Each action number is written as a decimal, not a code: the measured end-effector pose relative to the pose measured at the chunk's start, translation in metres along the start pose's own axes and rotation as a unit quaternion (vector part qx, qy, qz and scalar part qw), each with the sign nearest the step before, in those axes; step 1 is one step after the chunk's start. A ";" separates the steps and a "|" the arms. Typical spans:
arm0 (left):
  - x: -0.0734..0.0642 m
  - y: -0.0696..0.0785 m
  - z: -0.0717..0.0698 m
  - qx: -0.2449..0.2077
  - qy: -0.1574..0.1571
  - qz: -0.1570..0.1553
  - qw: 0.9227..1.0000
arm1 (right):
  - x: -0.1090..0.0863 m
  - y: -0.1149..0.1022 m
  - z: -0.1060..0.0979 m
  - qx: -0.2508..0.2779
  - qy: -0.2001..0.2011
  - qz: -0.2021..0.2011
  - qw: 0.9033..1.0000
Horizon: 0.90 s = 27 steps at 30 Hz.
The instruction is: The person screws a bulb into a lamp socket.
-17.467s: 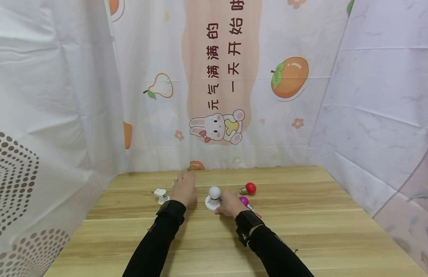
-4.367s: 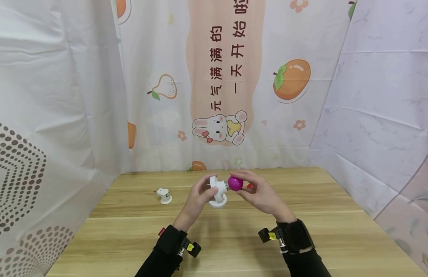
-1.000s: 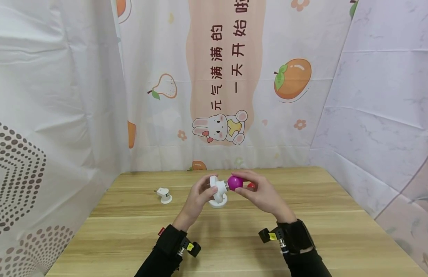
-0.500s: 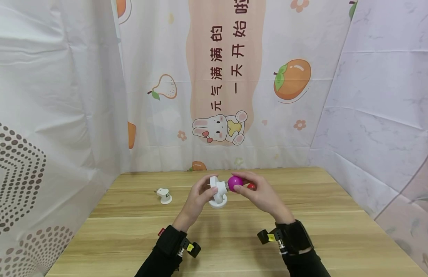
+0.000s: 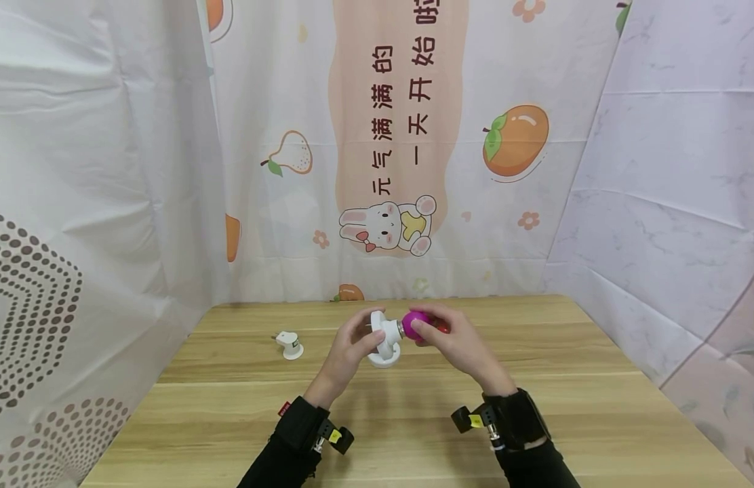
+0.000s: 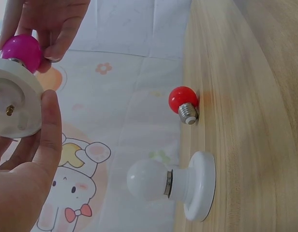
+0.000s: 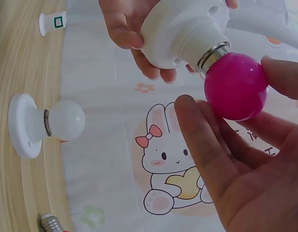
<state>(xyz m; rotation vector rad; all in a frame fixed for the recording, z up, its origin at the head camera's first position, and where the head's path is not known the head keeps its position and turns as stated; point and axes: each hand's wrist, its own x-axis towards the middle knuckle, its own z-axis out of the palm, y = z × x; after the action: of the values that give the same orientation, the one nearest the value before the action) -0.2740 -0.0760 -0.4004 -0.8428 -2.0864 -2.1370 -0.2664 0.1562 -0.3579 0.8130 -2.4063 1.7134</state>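
My left hand (image 5: pixel 346 346) holds a white lamp holder (image 7: pixel 180 34) by its round base, sideways above the table. Two brass-coloured pins (image 6: pixel 10 110) show on the underside of that base. A magenta light bulb (image 7: pixel 236 87) sits in the holder's mouth, with part of its metal screw base still visible. My right hand (image 5: pixel 462 342) has its thumb on the bulb and its fingers around the bulb's far side. Behind the held holder, a second white holder (image 6: pixel 201 186) stands on the table with a white bulb (image 6: pixel 148 180) in it.
A red bulb (image 6: pixel 183 99) lies on the wooden table (image 5: pixel 261 420) behind my right hand. A small white fitting with a plug (image 5: pixel 289 346) stands to the left. A patterned curtain (image 5: pixel 279 224) hangs at the table's back edge.
Since the earliest frame, the magenta bulb has left the table and gone into the holder now in my left hand. In the last second my right thumb and fingers have shifted around the bulb.
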 end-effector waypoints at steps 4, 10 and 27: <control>0.000 0.000 0.000 0.003 0.000 0.002 1.000 | 0.000 0.000 0.001 -0.004 0.006 0.004 1.000; 0.000 -0.001 -0.001 0.010 -0.001 -0.004 1.000 | 0.000 0.000 0.002 -0.018 0.017 0.006 1.000; 0.000 0.000 0.000 0.014 0.001 -0.003 1.000 | -0.001 -0.001 0.005 -0.062 0.067 -0.036 0.995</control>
<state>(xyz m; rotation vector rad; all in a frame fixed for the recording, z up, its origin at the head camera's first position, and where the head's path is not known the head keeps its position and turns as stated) -0.2742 -0.0763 -0.4000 -0.8318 -2.1146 -2.1058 -0.2644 0.1519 -0.3592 0.7354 -2.3380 1.5226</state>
